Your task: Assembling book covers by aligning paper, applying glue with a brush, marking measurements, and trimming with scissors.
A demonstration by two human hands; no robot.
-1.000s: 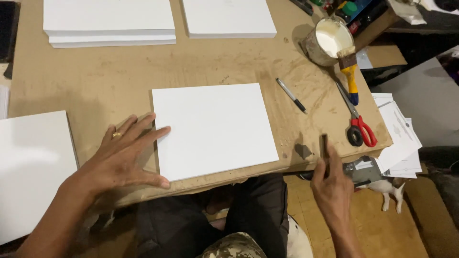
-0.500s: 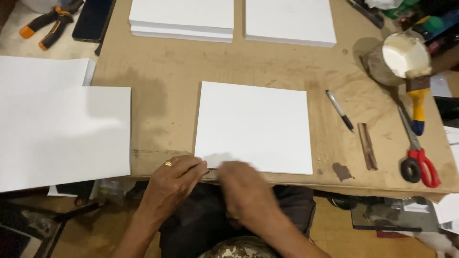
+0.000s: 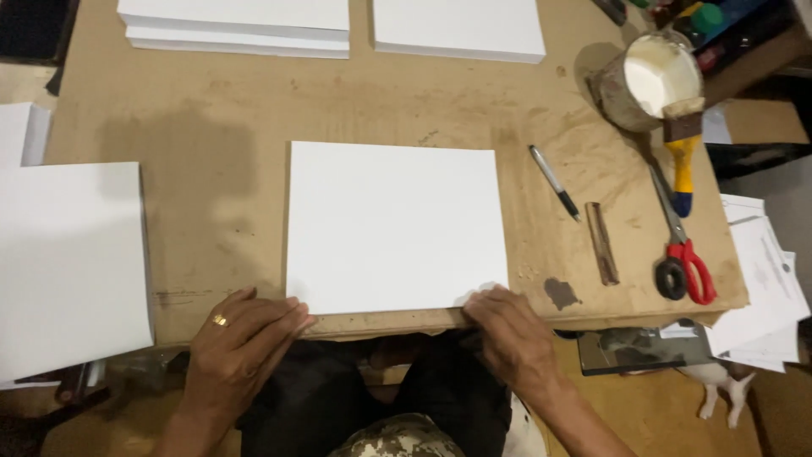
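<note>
A white square board [image 3: 394,225] lies flat on the brown worktable [image 3: 211,186], its near edge along the table's front edge. My left hand [image 3: 241,338], with a ring on one finger, pinches the board's near left corner. My right hand [image 3: 507,334] grips the near right corner. Both hands hang partly over the table's front edge, above my lap.
Stacks of white boards lie at the back [image 3: 237,25] [image 3: 461,30] and at the left [image 3: 68,262]. To the right are a pen [image 3: 554,182], a small wooden stick [image 3: 601,243], red-handled scissors [image 3: 681,254], and a pot of white paste [image 3: 647,80] with a yellow-handled brush [image 3: 682,156]. Papers [image 3: 761,288] overhang the right edge.
My hands, together at the middle of the board's near edge half a second ago, have spread apart to its two near corners. A second ago the right hand was off the board.
</note>
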